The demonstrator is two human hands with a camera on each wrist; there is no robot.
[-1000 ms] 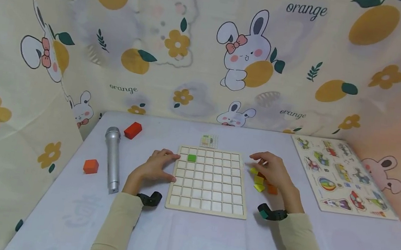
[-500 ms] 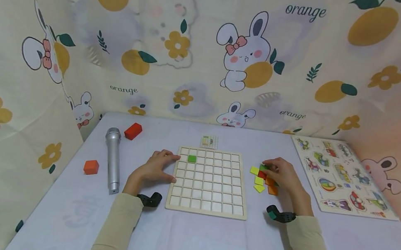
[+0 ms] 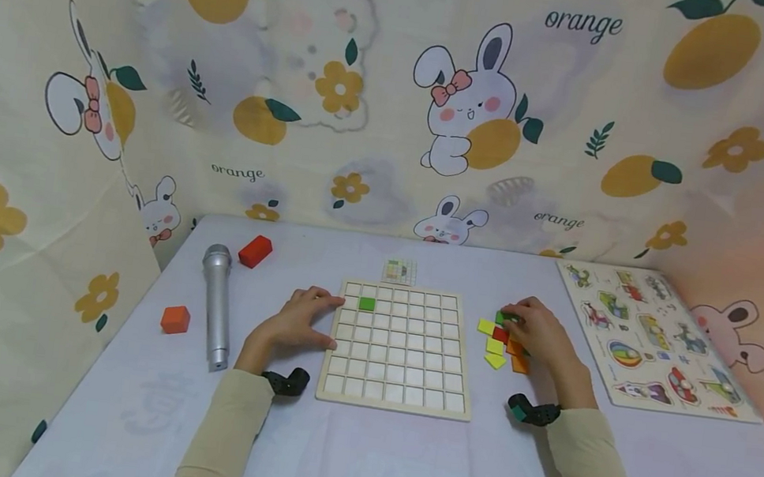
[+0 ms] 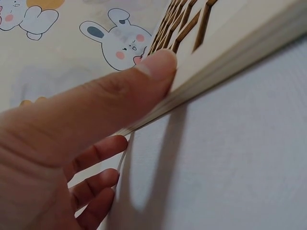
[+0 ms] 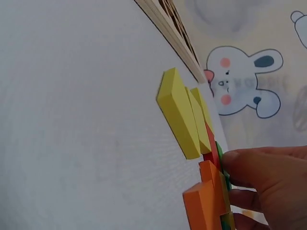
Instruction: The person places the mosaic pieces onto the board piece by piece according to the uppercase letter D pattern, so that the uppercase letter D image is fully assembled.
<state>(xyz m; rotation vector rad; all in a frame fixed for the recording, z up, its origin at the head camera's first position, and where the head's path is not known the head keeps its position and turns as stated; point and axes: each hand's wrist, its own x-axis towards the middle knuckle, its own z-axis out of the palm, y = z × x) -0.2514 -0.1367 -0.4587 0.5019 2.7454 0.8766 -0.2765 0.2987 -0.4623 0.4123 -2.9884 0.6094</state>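
A: Where's the grid board?

B: Mid-table, flat, sides running approx fwd-back & L-R; can't tell a long axis, view's foreshortened. Green tile sits squared up in its cell, 2nd row from far edge, 2nd col from L.

A: L hand?

B: Thumb & fingers spread along board's L edge, relaxed, not clenched.

A: R hand?

B: At the loose tiles just R of board, thumb at a green piece; can't tell if pinched. Nearest yellow tile lies turned, corner twd near side.
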